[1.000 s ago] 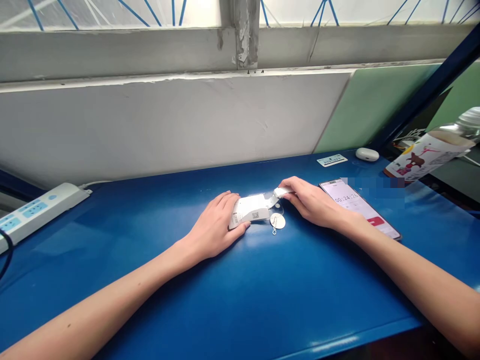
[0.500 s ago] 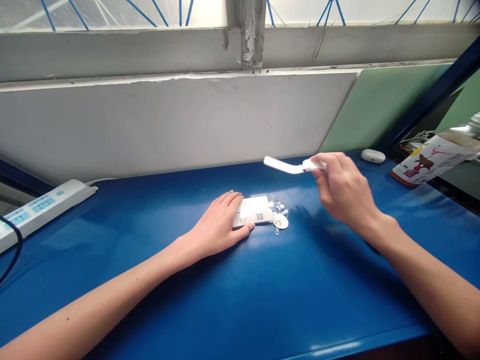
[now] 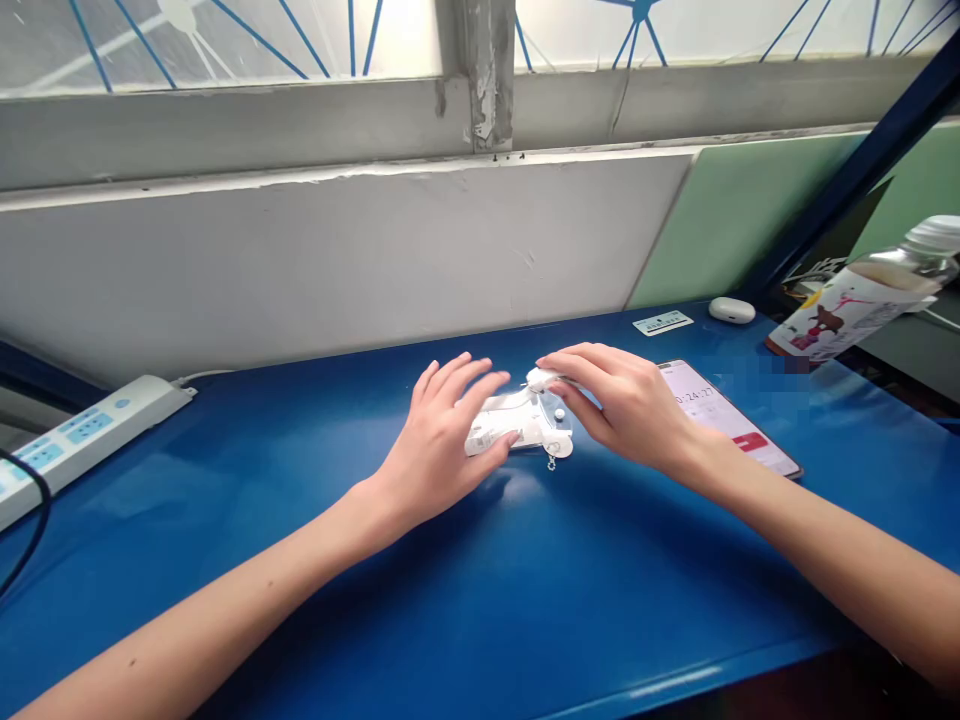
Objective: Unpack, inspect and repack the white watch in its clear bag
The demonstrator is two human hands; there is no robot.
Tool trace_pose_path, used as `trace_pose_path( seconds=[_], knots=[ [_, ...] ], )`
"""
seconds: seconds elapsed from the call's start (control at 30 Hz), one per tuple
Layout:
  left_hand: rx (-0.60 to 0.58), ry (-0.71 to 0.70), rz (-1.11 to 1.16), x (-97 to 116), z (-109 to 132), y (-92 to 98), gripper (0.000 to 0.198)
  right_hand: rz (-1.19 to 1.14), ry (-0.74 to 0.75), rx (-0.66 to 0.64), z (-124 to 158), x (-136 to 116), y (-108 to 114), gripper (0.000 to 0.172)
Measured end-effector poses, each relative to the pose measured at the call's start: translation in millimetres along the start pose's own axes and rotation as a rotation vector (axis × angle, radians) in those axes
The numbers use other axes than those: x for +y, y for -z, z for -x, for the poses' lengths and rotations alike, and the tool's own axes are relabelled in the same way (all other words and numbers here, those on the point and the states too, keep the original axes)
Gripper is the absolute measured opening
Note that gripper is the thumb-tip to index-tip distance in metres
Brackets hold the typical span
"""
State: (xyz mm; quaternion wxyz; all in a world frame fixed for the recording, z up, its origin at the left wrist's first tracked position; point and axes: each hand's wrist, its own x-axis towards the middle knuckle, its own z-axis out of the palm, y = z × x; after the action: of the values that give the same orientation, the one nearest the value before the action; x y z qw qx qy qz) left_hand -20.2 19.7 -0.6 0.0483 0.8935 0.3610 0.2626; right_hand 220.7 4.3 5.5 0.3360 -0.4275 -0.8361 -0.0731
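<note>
A small white packet (image 3: pixel 504 430) in clear plastic lies on the blue table (image 3: pixel 525 580), with a round metal tag on a short chain (image 3: pixel 556 451) at its right end. My left hand (image 3: pixel 439 440) is beside it, fingers spread and raised, with only the thumb resting against the packet's near edge. My right hand (image 3: pixel 626 405) reaches in from the right. Its thumb and fingers pinch a small white strip (image 3: pixel 540 378) just above the packet's far right corner.
A phone (image 3: pixel 731 420) showing a timer lies just right of my right hand. Behind it are a white label card (image 3: pixel 664 322), a white earbud case (image 3: pixel 733 310) and a tilted bottle (image 3: pixel 862 295). A power strip (image 3: pixel 82 430) sits far left. A white wall panel (image 3: pixel 337 260) backs the table.
My right hand had lifted the white strip up and to the right; it has come back down to the packet. My left fingers have risen off the packet and spread.
</note>
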Motion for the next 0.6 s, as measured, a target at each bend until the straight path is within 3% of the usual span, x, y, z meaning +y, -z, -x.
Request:
trace_pose_path(
  seconds=[0.1,0.17,0.27,0.43,0.53,0.6],
  knots=[
    [-0.029,-0.051,-0.013,3.3,-1.5,2.7,0.022,-0.147,-0.009,0.003,-19.4,-9.3,3.0,0.019],
    [-0.012,-0.064,0.031,4.7,-2.1,5.9,0.023,-0.38,-0.049,0.019,-33.8,-14.4,4.3,0.015],
    [-0.001,-0.079,0.267,10.1,-3.1,12.4,0.027,-0.767,-0.122,0.043,-52.5,-20.3,3.6,0.023],
    [-0.143,0.166,0.857,25.4,-5.3,19.2,0.031,-1.102,-0.321,0.071,-66.5,-26.9,-7.5,0.038],
    [-0.216,0.293,1.198,28.5,-6.5,16.0,0.032,-1.208,-0.339,0.034,-67.2,-27.7,-15.6,0.038],
    [-0.265,0.345,1.31,27.1,-6.6,11.7,0.034,-1.253,-0.329,-0.011,-66.2,-27.2,-19.7,0.035]
  ],
)
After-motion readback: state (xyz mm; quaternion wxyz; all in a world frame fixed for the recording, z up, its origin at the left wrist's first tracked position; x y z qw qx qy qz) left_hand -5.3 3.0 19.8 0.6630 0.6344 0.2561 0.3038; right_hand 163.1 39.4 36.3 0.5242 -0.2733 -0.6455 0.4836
